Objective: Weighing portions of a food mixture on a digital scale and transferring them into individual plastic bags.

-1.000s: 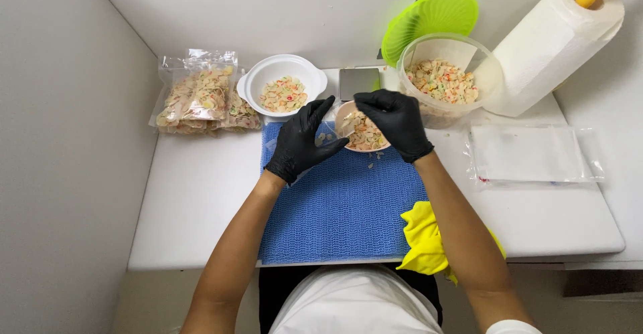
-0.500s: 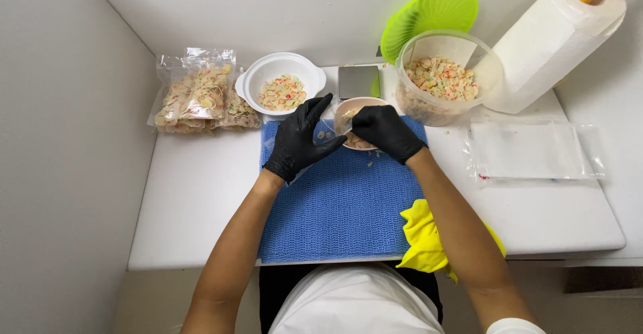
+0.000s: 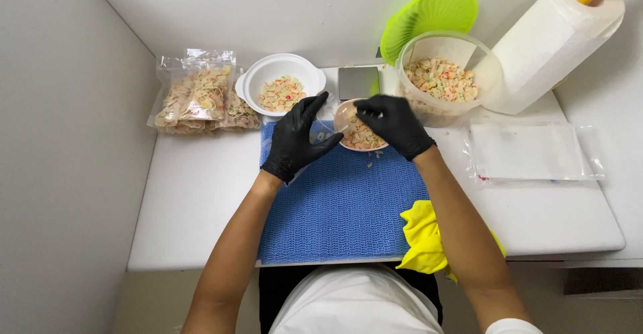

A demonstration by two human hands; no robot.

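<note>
I count two gloved hands, one small bowl (image 3: 362,133), one white bowl (image 3: 280,90), one clear tub (image 3: 445,79), one green lid (image 3: 429,16), one paper roll (image 3: 549,39), one yellow cloth (image 3: 425,237), and a heap of filled bags (image 3: 201,100) I cannot count. My left hand (image 3: 295,140) is spread open, fingertips at the small bowl's left rim. My right hand (image 3: 392,123) pinches that bowl's far rim. The bowl sits at the blue mat's (image 3: 341,207) far edge, on a white table (image 3: 194,193) boxed by white walls. Since a second ago, the bowl has come nearer me and my right hand has slid right.
</note>
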